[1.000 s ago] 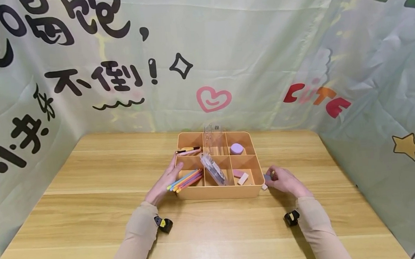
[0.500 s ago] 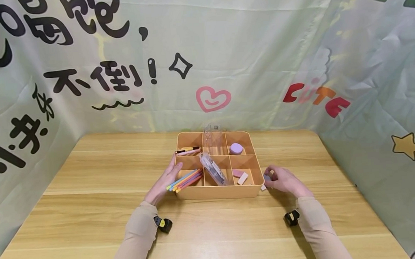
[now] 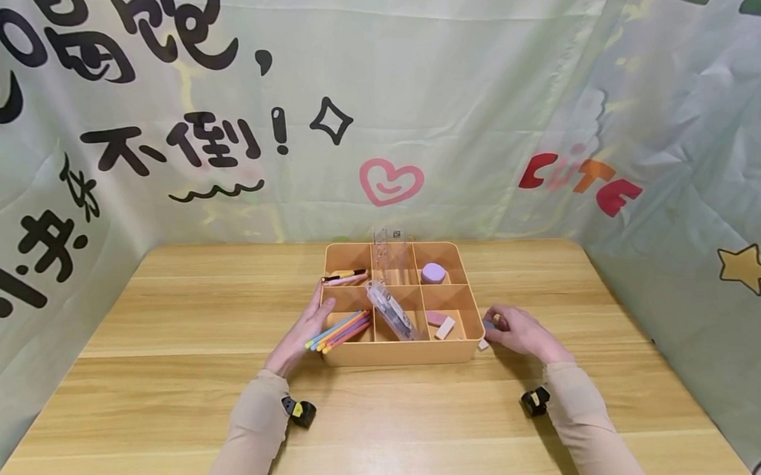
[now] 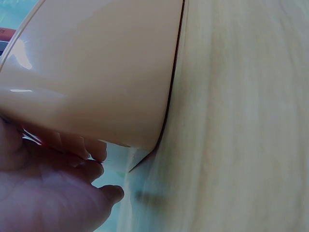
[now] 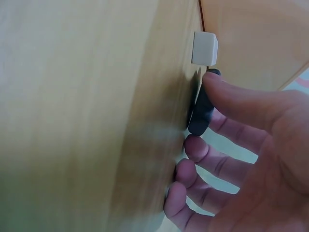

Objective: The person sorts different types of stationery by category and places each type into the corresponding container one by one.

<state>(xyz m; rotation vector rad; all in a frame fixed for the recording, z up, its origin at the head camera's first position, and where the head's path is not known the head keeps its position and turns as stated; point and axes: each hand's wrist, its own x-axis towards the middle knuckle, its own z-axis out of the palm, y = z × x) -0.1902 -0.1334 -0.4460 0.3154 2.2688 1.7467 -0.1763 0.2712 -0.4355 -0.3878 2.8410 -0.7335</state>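
Note:
A six-compartment orange organizer box stands on the table. My left hand grips its left side, thumb over the rim and fingers along the outer wall; the left wrist view shows the fingertips low beside the smooth wall. On the other side, my right hand pinches a dark, round-ended oblong block between thumb and index finger, close over the table. Its remaining fingers curl loosely near the tabletop. A small white block lies against the foot of the box, just past the thumb tip.
In the box lie colored pens, darker pens, a clear plastic case, a purple round container, and pink and white blocks. A clear upright piece stands at the back. A printed curtain hangs behind the table.

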